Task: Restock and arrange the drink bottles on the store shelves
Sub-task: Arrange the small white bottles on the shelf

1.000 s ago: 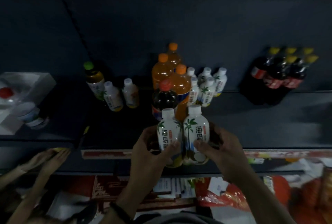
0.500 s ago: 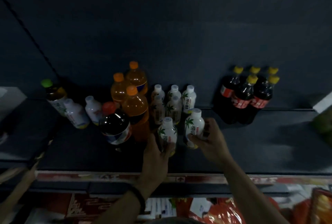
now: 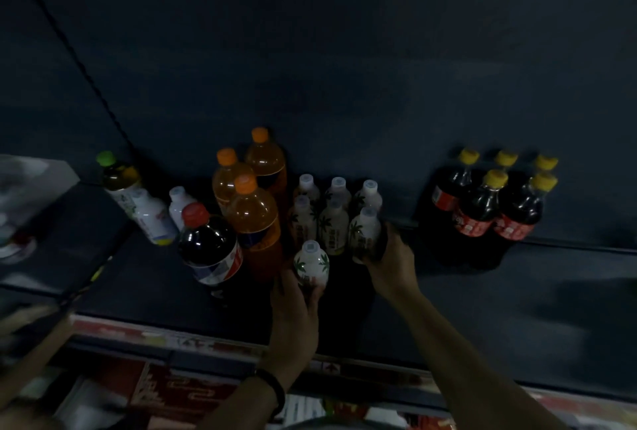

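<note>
On the dark shelf [image 3: 448, 295] my left hand [image 3: 293, 305] grips a small white coconut-drink bottle [image 3: 311, 262] that stands alone in front of the group. My right hand [image 3: 389, 257] holds a second white bottle [image 3: 365, 233] at the right end of the second row, beside several matching white bottles [image 3: 332, 222]. To their left stand three orange soda bottles [image 3: 253, 212] and a big dark cola bottle with a red cap [image 3: 208, 243].
Several yellow-capped cola bottles [image 3: 496, 209] stand at the right rear. A green-capped tea bottle [image 3: 117, 178] and two small white bottles [image 3: 151, 216] sit at the left. Another person's hand [image 3: 24, 322] reaches in at the lower left. A red-striped shelf edge [image 3: 155, 336] runs below.
Both hands have pushed their white bottles deeper onto the shelf. The right bottle has joined the row of matching bottles; the left one stands just in front.
</note>
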Demonstrator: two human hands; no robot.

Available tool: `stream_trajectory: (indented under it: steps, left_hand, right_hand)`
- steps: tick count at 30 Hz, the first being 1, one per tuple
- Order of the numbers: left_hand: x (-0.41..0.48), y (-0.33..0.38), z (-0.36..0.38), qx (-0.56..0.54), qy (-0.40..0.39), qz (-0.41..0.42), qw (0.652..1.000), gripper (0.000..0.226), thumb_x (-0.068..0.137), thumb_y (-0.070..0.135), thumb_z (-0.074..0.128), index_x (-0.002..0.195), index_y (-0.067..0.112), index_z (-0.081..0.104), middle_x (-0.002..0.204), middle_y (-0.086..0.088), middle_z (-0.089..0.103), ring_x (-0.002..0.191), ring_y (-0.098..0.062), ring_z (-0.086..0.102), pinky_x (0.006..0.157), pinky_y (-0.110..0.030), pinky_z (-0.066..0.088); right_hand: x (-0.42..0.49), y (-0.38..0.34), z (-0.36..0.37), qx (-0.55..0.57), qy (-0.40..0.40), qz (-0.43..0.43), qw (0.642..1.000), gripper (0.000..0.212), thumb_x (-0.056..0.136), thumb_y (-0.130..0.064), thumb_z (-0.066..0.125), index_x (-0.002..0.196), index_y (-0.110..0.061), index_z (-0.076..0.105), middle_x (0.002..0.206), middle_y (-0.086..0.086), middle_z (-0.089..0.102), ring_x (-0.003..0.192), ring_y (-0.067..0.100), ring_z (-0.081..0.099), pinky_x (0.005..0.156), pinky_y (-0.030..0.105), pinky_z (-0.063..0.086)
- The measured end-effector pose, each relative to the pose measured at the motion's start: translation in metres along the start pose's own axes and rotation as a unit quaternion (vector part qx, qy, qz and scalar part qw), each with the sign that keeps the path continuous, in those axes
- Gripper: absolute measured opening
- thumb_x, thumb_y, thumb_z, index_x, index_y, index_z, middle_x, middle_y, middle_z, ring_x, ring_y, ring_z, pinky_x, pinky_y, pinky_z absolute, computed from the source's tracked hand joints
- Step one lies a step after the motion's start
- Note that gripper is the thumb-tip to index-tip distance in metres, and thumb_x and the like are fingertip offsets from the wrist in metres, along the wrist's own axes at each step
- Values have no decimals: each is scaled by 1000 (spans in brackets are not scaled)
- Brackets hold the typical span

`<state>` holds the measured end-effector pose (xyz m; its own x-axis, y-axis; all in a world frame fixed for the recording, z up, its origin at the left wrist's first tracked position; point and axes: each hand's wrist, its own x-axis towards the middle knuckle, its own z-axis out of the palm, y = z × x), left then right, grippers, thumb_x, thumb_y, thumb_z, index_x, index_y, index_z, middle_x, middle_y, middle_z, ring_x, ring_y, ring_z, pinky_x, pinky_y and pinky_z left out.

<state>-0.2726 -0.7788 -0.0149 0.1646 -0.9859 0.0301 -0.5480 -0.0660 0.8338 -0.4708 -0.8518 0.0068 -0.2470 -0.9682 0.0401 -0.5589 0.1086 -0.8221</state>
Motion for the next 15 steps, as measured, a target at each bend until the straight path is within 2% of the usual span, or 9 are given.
stream_trajectory:
  steps: [4,7,9,11,13,14,15]
  left_hand:
    - [-2,-8,9,21,26,-2,999,84,93,80,37,145,14,37,142,-18,51,126,-33,58,101,-52,56]
    - [1,-10,14,32,33,-23,999,93,91,85,31,142,8,40,140,-25,53,125,-40,59,100,-55,55]
    - [0,3,8,29,14,-52,998,79,95,69,49,141,5,41,137,-26,53,125,-42,57,101,-55,53]
    - [-1,10,3,40,-8,-69,997,67,100,37,63,146,-4,39,142,-31,50,130,-47,53,108,-54,48]
    - [-4,12,-5,57,-49,-62,995,78,104,18,61,161,-9,16,164,-33,26,152,-47,31,127,-50,30]
    - [-5,10,-8,62,-62,-58,994,80,105,13,59,162,-8,6,169,-30,16,158,-43,21,131,-45,21]
    - [-6,6,-12,60,-65,-57,994,80,105,10,58,162,-7,4,170,-28,13,159,-42,19,131,-44,18]
  right_hand:
    - [8,9,2,2,15,20,1000,67,87,-29,84,144,-15,51,132,9,70,119,29,68,86,28,51]
    - [7,10,5,22,23,56,998,73,84,-32,87,143,-13,50,132,9,69,119,31,68,87,31,55]
    - [-5,8,7,40,74,58,995,73,80,-32,88,138,-15,49,130,10,68,116,31,68,90,35,57]
    - [-27,3,11,56,115,38,991,54,81,-27,85,123,-20,53,117,3,67,105,23,69,79,28,56]
    - [-50,-4,18,71,64,9,995,36,84,-20,81,113,-24,59,107,-5,69,97,12,69,71,17,51]
    - [-58,-7,22,71,5,-8,997,35,84,-21,81,113,-25,63,107,-9,71,98,8,69,73,16,52]
    - [-64,-10,27,61,-48,-34,996,38,83,-26,82,117,-25,65,111,-11,71,102,5,68,77,17,53]
